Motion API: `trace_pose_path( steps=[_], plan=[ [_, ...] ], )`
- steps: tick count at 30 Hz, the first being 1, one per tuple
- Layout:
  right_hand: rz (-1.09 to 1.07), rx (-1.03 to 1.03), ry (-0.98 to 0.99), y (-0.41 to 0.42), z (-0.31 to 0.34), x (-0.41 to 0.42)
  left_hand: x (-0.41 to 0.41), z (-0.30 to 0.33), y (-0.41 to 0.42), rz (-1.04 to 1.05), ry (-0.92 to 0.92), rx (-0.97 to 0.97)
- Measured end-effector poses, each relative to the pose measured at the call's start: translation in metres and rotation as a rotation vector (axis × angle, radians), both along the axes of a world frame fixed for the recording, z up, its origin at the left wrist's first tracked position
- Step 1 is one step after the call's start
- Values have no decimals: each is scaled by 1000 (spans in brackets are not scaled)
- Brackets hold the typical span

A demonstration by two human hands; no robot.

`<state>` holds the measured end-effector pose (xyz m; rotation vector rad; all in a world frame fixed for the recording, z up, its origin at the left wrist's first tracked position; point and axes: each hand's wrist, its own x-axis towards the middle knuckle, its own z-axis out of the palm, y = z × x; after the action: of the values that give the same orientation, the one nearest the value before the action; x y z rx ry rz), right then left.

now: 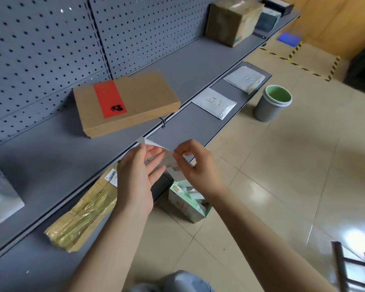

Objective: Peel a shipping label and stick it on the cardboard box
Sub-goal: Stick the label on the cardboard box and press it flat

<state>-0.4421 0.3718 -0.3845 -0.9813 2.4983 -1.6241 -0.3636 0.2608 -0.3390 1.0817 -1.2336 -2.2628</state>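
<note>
A flat cardboard box (135, 102) with a red sticker on its lid lies on the upper grey shelf (51, 165). In front of the shelf edge, both hands hold a white shipping label (173, 163) with a barcode. My left hand (137, 175) supports the sheet from behind, palm turned towards me and fingers spread along it. My right hand (193, 165) pinches the label's right upper edge between thumb and fingertips. The hands are well short of the box, lower and to its right.
A gold foil-wrapped parcel (82, 218) lies on the lower shelf below my left arm. A green open carton (188, 203) stands on the tiled floor. Silver mailers (215, 103) lie on the lower shelf, a grey bin (272, 104) beside them. A taped box (232, 20) stands far right.
</note>
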Motion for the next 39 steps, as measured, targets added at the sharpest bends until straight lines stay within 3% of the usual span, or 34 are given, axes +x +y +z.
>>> trace_pose_path(
  steps=[3,7,14,28,39],
  plan=[
    [-33,-28,-70,-5,30,4,8,29,-3,44,-12,-33],
    [-2,-173,-198,-10,75,16,23,63,-8,123,-79,-236],
    [138,-384,-276,-26,156,44,52,121,-15,145,5,-345],
    [235,-558,-198,-70,287,98,138,265,-36,477,128,-739],
    [395,-516,-127,-145,358,155,215,328,-97,698,104,-1051]
  ],
)
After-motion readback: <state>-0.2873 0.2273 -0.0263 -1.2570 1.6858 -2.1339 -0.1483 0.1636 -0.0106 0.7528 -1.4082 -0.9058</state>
